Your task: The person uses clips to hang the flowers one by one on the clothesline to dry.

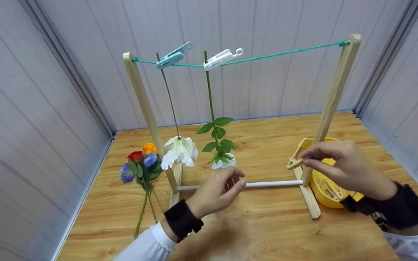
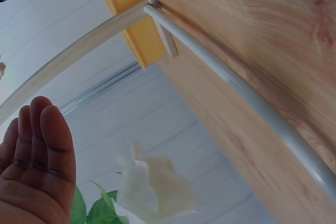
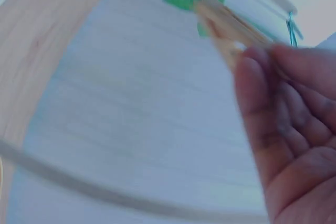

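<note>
My right hand (image 1: 343, 168) pinches a beige clothespin (image 1: 294, 164) between thumb and fingers, beside the rack's right post. In the right wrist view the clothespin (image 3: 228, 27) juts out beyond the fingertips. My left hand (image 1: 218, 190) is empty, its fingers loosely bent, in front of the low white bar (image 1: 274, 184). Just above it a white rose (image 1: 227, 161) hangs head down, partly hidden by the hand. A white clip (image 1: 220, 59) holds its leafy stem on the green cord (image 1: 285, 53). To its left a white ruffled flower (image 1: 180, 150) hangs from a blue clip (image 1: 171, 59).
Two wooden posts (image 1: 334, 94) carry the cord. A yellow basket (image 1: 323, 201) with several clothespins stands behind and beside the right post's foot. Red, orange and blue flowers (image 1: 136, 168) lie on the table at the left. Panel walls (image 1: 267, 90) enclose the table.
</note>
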Demonstrator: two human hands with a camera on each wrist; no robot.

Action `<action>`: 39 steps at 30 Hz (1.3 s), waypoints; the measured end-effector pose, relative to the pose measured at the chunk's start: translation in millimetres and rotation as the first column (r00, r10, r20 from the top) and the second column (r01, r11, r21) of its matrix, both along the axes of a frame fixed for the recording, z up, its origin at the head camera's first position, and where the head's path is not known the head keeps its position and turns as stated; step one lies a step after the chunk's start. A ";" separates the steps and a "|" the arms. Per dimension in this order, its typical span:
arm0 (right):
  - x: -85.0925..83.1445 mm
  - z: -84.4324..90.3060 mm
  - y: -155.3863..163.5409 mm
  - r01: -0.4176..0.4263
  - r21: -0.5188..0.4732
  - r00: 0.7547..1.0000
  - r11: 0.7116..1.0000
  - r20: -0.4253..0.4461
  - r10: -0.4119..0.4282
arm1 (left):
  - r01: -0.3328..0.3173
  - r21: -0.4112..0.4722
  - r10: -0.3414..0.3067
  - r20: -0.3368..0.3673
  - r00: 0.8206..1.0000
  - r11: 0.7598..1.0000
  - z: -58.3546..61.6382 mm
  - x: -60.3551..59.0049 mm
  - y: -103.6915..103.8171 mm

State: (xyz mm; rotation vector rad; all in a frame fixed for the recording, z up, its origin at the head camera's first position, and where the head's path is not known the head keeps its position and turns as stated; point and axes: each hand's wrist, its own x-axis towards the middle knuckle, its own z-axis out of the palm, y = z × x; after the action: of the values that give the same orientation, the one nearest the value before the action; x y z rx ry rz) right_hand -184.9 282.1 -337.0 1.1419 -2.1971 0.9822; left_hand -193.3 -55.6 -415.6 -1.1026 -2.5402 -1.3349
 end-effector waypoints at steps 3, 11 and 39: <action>-0.1 -6.7 -12.9 -0.072 -0.062 0.996 0.995 -0.050 0.069 | 0.019 0.004 -0.019 -0.005 1.000 1.000 5.3 1.9 2.9; 3.0 -35.8 -50.2 -0.146 -0.151 0.989 0.978 -0.031 0.143 | 0.066 -0.014 -0.066 0.002 0.998 0.998 15.2 9.7 12.1; -1.6 -67.0 -81.8 0.102 0.104 0.898 0.989 -0.437 -0.047 | -0.064 -0.370 -0.052 -0.297 0.954 0.927 -11.1 15.6 13.9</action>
State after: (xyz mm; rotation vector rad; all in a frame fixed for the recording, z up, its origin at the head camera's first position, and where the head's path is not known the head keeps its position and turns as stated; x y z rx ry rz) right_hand -186.5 200.3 -404.0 1.1875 -1.9384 0.4993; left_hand -177.7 -41.7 -426.7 -1.2408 -2.6142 -0.6177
